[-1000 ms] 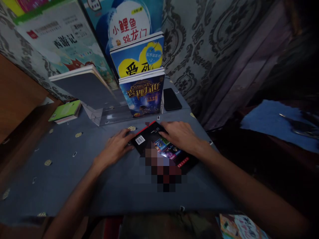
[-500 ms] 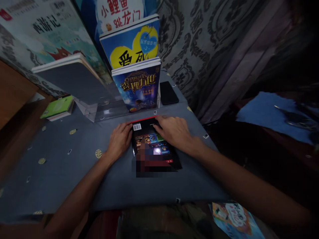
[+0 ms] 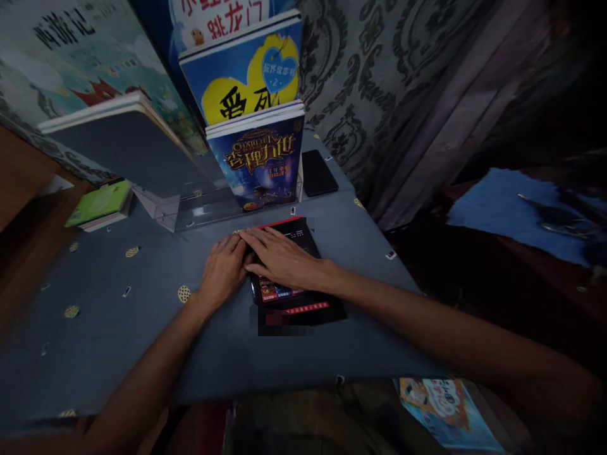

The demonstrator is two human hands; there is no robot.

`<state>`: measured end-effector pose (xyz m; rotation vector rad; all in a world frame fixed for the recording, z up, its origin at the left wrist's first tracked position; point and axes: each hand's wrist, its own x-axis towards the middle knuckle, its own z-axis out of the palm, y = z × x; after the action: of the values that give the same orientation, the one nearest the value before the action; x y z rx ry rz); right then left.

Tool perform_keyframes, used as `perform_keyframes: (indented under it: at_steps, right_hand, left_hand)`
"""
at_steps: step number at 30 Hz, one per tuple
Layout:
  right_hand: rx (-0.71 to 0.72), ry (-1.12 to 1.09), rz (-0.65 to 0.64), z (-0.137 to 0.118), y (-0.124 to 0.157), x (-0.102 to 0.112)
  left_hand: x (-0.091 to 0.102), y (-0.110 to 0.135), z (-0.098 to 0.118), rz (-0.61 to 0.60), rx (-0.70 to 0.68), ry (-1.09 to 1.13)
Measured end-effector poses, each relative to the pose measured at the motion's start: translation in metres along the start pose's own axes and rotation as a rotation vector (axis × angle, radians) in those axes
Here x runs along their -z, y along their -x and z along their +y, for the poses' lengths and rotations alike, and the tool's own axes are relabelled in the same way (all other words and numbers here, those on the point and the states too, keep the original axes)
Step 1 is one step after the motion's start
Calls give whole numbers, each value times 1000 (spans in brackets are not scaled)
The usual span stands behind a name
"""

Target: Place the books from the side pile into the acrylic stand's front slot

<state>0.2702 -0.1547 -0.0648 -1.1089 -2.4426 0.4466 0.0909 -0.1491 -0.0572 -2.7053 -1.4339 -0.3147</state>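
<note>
Right hand (image 3: 287, 260), fingers outstretched and unclamped, overlies the twelve-to-six book (image 3: 310, 301); left hand (image 3: 224, 266), grip unclear, flanks nine o'clock.

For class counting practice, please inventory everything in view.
Glossy book: one, black, centre
Upright picture covers: four, blue-teal, rear
Plain book: one, grey, rear
Plastic stand: one, clear, rear
Book stack: one, green, left
Rectangular slab: one, black, beside stand
Cloth: one, blue, right
Illustrated book: one, multicoloured, bottom
Tablecloth: one, grey, beneath
Wallpaper: one, grey, behind
Curtain: one, purple, right
Woodwork: one, brown, left
Left hand: one, bare, centre
Right hand: one, bare, atop glossy book
</note>
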Motion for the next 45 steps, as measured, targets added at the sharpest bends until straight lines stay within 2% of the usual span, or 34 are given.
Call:
perform_keyframes:
  at_steps: [10,16,23,32,37,45]
  right_hand:
    - [-72,125,44,17,24,12]
    - [-238,120,109,32,43,26]
    - [-328,-39,217,53,47,34]
    - [-355,-415,393,83,43,39]
    - [-384,-556,432,87,40,37]
    - [-378,-481,414,83,42,39]
  left_hand:
    - [1,0,1,-1,-3,68]
    - [1,-1,1,-5,-11,32]
    - [1,0,0,20,-32,40]
    - [4,-3,2,34,-34,81]
    - [2,-15,14,2,-112,77]
    - [-16,-55,37,-6,-279,184]
